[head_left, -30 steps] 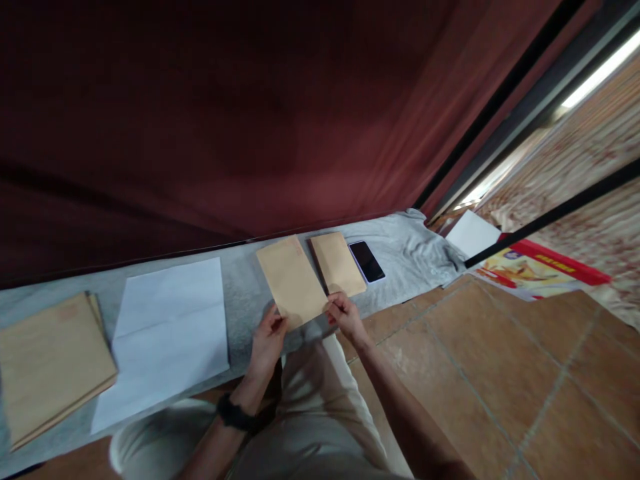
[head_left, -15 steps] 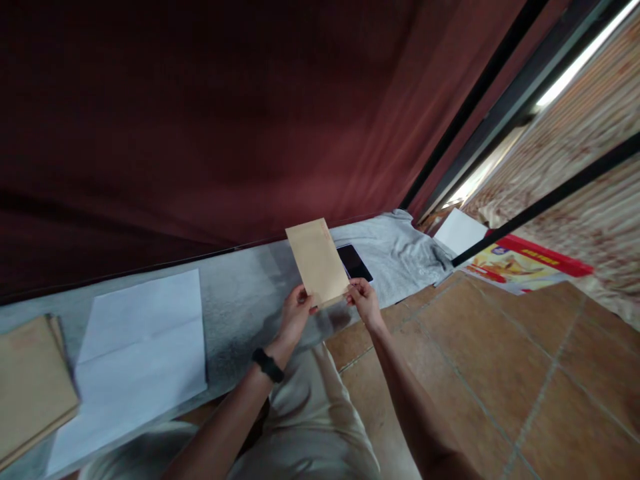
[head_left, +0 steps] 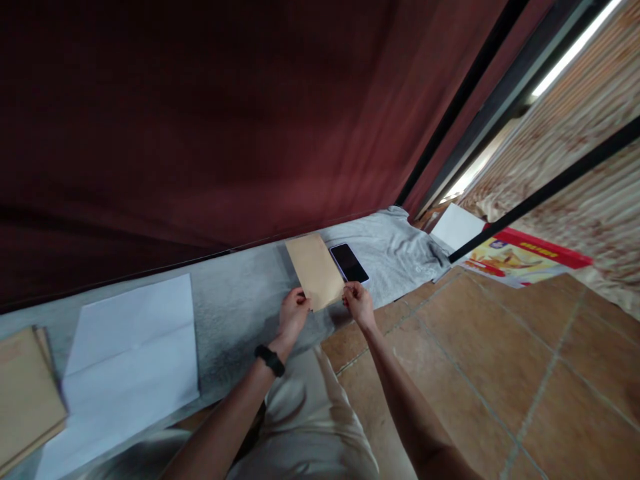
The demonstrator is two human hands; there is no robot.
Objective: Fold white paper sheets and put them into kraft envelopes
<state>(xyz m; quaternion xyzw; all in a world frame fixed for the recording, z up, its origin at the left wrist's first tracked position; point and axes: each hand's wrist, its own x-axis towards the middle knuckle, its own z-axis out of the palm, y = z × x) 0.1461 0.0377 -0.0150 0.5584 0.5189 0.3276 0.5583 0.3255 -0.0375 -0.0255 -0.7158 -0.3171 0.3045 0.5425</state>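
I see both hands on one brown envelope (head_left: pixel 315 270). The left hand (head_left: pixel 293 313) pinches its near left corner, and the right hand (head_left: pixel 357 301) pinches its near right corner, so the fingers of each are closed on the paper. The envelope sits low over the grey cloth (head_left: pixel 240 300), or flat on it (I cannot tell which). It is right beside the black phone (head_left: pixel 349 263), which lies on the same cloth just to the right. There is a black watch (head_left: pixel 269 359) on the left wrist.

Far off to the left on the cloth I see a big white sheet (head_left: pixel 125 347) with fold lines. Next to that, at the left edge, is a stack of envelopes (head_left: pixel 25 393), brown like the one I hold.

Behind the cloth hangs a dark red curtain (head_left: pixel 200 120). The floor (head_left: pixel 500 373) is brown tile. To the right lie a white paper (head_left: pixel 457 227) and a red and yellow box (head_left: pixel 520 257), well apart from my hands.
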